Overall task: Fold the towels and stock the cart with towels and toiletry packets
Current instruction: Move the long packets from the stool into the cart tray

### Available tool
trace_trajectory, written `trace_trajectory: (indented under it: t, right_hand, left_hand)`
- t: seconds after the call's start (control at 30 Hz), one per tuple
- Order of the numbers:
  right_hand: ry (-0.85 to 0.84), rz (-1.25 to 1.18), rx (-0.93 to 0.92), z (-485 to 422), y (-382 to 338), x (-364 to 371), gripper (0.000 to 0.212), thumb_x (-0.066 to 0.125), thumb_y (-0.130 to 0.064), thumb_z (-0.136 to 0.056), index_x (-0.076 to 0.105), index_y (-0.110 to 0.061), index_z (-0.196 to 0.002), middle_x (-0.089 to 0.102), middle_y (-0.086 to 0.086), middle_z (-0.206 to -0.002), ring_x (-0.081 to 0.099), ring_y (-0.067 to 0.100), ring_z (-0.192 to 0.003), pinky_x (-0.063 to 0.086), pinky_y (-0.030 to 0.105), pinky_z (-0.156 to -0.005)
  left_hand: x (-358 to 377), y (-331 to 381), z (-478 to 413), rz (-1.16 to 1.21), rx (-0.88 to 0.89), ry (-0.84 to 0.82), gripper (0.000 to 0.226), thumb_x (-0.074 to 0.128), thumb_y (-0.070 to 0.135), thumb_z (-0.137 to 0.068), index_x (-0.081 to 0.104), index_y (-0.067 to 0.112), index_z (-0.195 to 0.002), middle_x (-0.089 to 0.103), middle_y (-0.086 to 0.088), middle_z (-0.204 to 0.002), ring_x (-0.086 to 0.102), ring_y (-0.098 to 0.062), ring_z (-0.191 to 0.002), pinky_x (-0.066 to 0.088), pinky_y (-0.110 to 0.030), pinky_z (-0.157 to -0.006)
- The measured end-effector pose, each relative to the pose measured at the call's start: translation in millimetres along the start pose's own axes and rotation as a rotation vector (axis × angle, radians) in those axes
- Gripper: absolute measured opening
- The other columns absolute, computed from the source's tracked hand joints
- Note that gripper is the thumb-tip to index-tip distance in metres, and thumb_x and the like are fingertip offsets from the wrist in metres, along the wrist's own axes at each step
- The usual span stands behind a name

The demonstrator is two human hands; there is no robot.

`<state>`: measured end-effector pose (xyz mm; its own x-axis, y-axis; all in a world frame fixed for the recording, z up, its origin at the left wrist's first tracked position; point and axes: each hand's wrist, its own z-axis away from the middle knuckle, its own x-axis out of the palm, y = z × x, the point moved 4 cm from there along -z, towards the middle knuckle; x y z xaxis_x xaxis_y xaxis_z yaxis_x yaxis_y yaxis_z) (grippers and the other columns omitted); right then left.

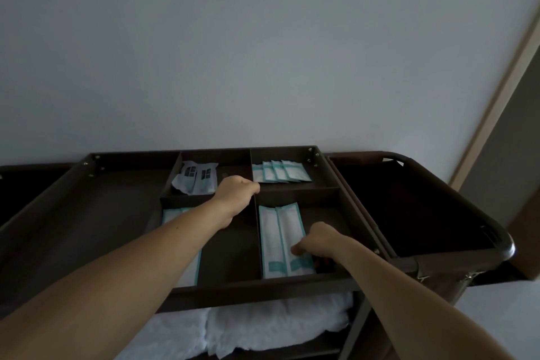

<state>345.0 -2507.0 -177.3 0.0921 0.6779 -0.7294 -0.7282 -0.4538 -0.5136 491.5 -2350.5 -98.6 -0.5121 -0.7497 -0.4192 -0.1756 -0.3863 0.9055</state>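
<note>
The dark wooden cart (257,286) has a top tray split into compartments. My left hand (235,194) reaches over the divider beside the small teal-edged packets (282,171) in the back right compartment; its fingers curl away from me, so any grasp is hidden. My right hand (317,240) is in the front right compartment, thumb and curled fingers pinching the right one of two long white packets (280,240). More long packets (193,267) lie partly under my left forearm. Grey-printed packets (197,177) sit in the back middle compartment. Folded white towels (263,327) lie on the shelf below.
A dark bag frame (415,207) hangs off the cart's right end. The tray's wide left compartment (102,213) shows bare wood. A plain wall stands right behind the cart, with a door frame (496,90) at the right.
</note>
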Motion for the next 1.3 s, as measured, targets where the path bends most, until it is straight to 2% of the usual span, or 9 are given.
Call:
trace_trajectory:
  t: [0.27, 0.5, 0.6, 0.7, 0.83, 0.97, 1.1, 1.2, 1.3]
  right_hand:
    - [0.046, 0.314, 0.007, 10.3, -5.8, -11.9, 0.068, 0.074, -0.081, -0.051, 0.047, -0.024, -0.074, 0.057, -0.004, -0.079, 0.056, 0.014, -0.071, 0.038, 0.028, -0.056]
    - [0.140, 0.254, -0.067, 16.6, -14.9, -22.9, 0.061, 0.076, -0.074, -0.063, 0.052, -0.021, -0.081, 0.054, -0.007, -0.075, 0.054, 0.011, -0.067, 0.034, 0.025, -0.052]
    - [0.313, 0.326, -0.228, 28.6, -53.3, -30.4, 0.066, 0.062, -0.075, -0.076, 0.063, -0.017, -0.108, 0.063, 0.003, -0.102, 0.061, 0.023, -0.094, 0.047, 0.032, -0.072]
    - [0.313, 0.324, -0.415, 48.5, -103.6, -17.6, 0.063, 0.052, -0.074, -0.084, 0.064, -0.019, -0.114, 0.057, 0.010, -0.127, 0.050, 0.032, -0.122, 0.045, 0.046, -0.100]
    - [0.229, 0.361, -0.551, 78.5, -168.6, 31.0, 0.068, 0.051, -0.071, -0.088, 0.054, -0.019, -0.133, 0.049, 0.009, -0.137, 0.044, 0.032, -0.130, 0.039, 0.049, -0.108]
    - [0.152, 0.417, -0.670, 113.8, -245.0, 102.6, 0.069, 0.050, -0.072, -0.087, 0.058, -0.018, -0.129, 0.055, 0.009, -0.133, 0.049, 0.032, -0.127, 0.042, 0.049, -0.105]
    - [0.151, 0.444, -0.806, 163.6, -331.3, 186.3, 0.067, 0.049, -0.073, -0.087, 0.059, -0.020, -0.127, 0.057, 0.006, -0.130, 0.051, 0.031, -0.122, 0.044, 0.048, -0.104]
    - [0.068, 0.424, -0.921, 206.0, -394.0, 255.8, 0.062, 0.051, -0.069, -0.089, 0.059, -0.019, -0.125, 0.060, 0.005, -0.127, 0.055, 0.025, -0.111, 0.047, 0.047, -0.099]
    - [-0.002, 0.422, -0.999, 245.5, -447.2, 318.4, 0.065, 0.051, -0.066, -0.092, 0.054, -0.018, -0.135, 0.056, 0.005, -0.136, 0.052, 0.026, -0.123, 0.044, 0.051, -0.105]
  left_hand:
    - [-5.2, 2.0, 9.7, -0.012, 0.006, 0.054, 0.008, 0.060, 0.021, -0.087, 0.062, 0.013, -0.083, 0.053, -0.010, -0.078, 0.051, -0.020, -0.072, 0.033, -0.028, -0.054]
    - [-28.0, -5.2, 32.7, -0.091, 0.031, 0.105, 0.006, 0.062, 0.023, -0.086, 0.058, 0.019, -0.084, 0.051, -0.006, -0.084, 0.050, -0.017, -0.074, 0.037, -0.029, -0.062]
    - [-54.7, -12.3, 45.6, -0.173, 0.030, 0.191, 0.015, 0.065, 0.024, -0.085, 0.056, 0.018, -0.074, 0.056, 0.000, -0.075, 0.051, -0.012, -0.067, 0.035, -0.024, -0.060]
    - [-88.9, -20.5, 62.7, -0.204, 0.026, 0.269, 0.016, 0.066, 0.025, -0.085, 0.059, 0.021, -0.072, 0.059, 0.006, -0.073, 0.053, -0.005, -0.064, 0.040, -0.023, -0.060]
    - [-155.5, -48.9, 94.7, -0.183, -0.024, 0.354, 0.018, 0.067, 0.032, -0.085, 0.067, 0.020, -0.099, 0.065, 0.003, -0.098, 0.060, -0.013, -0.090, 0.045, -0.030, -0.079]
    - [-249.1, -101.8, 144.5, -0.166, -0.106, 0.447, 0.036, 0.064, 0.036, -0.089, 0.062, 0.019, -0.121, 0.063, 0.000, -0.112, 0.059, -0.021, -0.104, 0.049, -0.035, -0.090]
    - [-356.5, -168.1, 209.9, -0.224, -0.170, 0.490, 0.023, 0.059, 0.035, -0.092, 0.064, 0.017, -0.105, 0.062, -0.004, -0.102, 0.060, -0.023, -0.096, 0.052, -0.048, -0.092]
    - [-435.8, -215.1, 265.7, -0.340, -0.262, 0.555, 0.042, 0.057, 0.038, -0.093, 0.061, 0.013, -0.126, 0.061, -0.007, -0.125, 0.057, -0.030, -0.116, 0.050, -0.049, -0.097]
    - [-502.4, -257.5, 314.6, -0.420, -0.341, 0.612, 0.037, 0.057, 0.039, -0.092, 0.065, 0.012, -0.117, 0.063, -0.011, -0.117, 0.060, -0.035, -0.109, 0.054, -0.050, -0.089]
